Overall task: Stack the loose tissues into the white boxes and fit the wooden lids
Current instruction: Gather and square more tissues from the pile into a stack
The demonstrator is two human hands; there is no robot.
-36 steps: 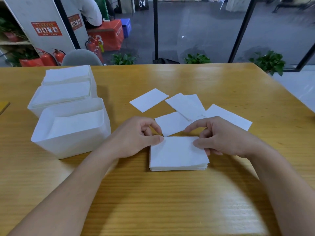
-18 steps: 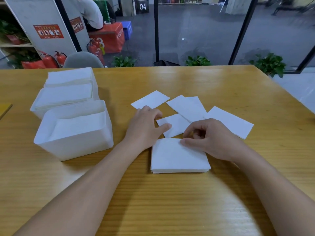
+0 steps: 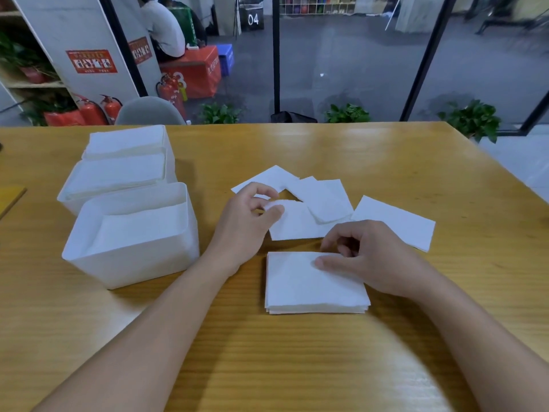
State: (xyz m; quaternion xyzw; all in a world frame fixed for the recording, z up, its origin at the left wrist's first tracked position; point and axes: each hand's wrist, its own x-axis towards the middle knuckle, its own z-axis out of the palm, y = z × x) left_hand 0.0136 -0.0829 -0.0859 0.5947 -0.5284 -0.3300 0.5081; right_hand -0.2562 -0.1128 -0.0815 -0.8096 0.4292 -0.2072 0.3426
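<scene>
A squared stack of white tissues [image 3: 312, 288] lies on the wooden table [image 3: 297, 367] in front of me. My right hand [image 3: 365, 257] rests on the stack's far right corner, thumb flat on the top sheet and fingers curled. Just beyond it my left hand [image 3: 249, 215] pinches the near left corner of a loose tissue [image 3: 297, 224] between thumb and fingers. Three more loose tissues lie around it: one behind [image 3: 267, 178], one overlapping [image 3: 326, 200], one to the right [image 3: 395, 223]. At the left stand three white boxes [image 3: 130, 260], [image 3: 116, 176], [image 3: 127, 141], each holding tissues.
A yellow-brown flat piece [image 3: 12, 197] shows at the table's left edge. Behind the table are a grey chair back [image 3: 148, 113], red fire extinguishers [image 3: 101, 110], potted plants [image 3: 472, 117] and a glass wall with a seated person beyond it.
My left hand moved forward from the stack's left edge and pinched the corner of the loose tissue. My right hand stayed on the stack, shifting slightly right.
</scene>
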